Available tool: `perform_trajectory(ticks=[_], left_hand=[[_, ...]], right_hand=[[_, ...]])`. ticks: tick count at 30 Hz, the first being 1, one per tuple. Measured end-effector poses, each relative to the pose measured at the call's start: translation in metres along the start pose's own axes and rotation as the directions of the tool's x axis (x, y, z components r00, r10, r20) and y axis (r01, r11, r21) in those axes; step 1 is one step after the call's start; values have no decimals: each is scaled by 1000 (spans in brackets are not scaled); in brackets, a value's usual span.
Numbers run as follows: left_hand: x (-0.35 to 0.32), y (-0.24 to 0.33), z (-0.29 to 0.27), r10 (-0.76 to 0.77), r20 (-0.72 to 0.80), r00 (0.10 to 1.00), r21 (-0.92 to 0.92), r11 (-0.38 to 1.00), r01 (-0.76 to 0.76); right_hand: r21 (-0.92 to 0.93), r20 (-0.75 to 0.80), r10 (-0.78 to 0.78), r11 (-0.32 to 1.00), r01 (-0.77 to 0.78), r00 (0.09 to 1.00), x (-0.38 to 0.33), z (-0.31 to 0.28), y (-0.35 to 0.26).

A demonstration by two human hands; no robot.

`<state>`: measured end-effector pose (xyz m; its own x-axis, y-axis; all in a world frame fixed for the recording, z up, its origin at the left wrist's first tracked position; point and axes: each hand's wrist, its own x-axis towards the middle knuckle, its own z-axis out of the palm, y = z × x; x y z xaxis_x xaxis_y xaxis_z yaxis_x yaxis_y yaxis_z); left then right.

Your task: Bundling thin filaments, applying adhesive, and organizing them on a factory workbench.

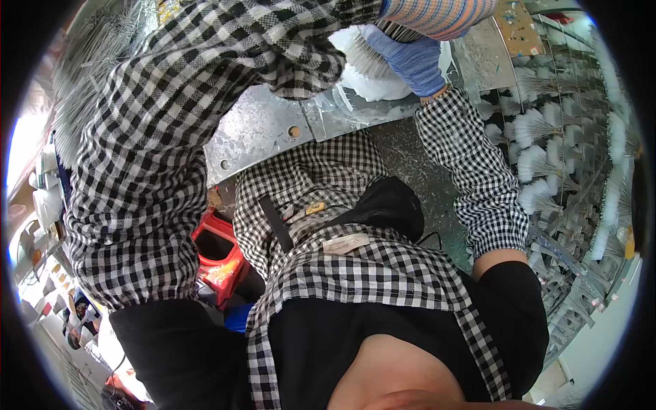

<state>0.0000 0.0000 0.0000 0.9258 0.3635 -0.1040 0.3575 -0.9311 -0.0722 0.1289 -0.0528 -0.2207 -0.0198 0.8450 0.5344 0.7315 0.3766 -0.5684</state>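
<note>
At the top edge, my left hand [441, 15] wears a striped orange-and-blue knit glove and reaches across to the right. Its fingers are hidden or cut off by the frame. Just below it, my right hand [413, 61], in a blue knit glove, is closed around a bundle of thin dark wires [400, 31]. Beside that hand, a fan of fine pale wires [369, 55] rises from a white, lumpy mass [374, 85] on the metal worktop [253, 126]. What the white mass is made of, I cannot tell.
Grey wires [96, 75] are piled at the upper left. Several white-tipped wire bundles [536, 130] stand on racks at the right. A speckled brown board [517, 31] lies at the upper right. Near my left elbow is a red plastic stool or crate [222, 263].
</note>
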Motion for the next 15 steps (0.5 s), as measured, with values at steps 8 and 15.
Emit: perform_trajectory(ticks=[8,15], left_hand=[[1,10,-9,-83,80,993,-49,995,87],[-1,6,-8,-9,-14,1000,-19,1000,9]], right_hand=[[-132,-52,-128,984,120,990,-2,-2,-1],[-284,-15,-237,933,223,971,3,-4,-4]])
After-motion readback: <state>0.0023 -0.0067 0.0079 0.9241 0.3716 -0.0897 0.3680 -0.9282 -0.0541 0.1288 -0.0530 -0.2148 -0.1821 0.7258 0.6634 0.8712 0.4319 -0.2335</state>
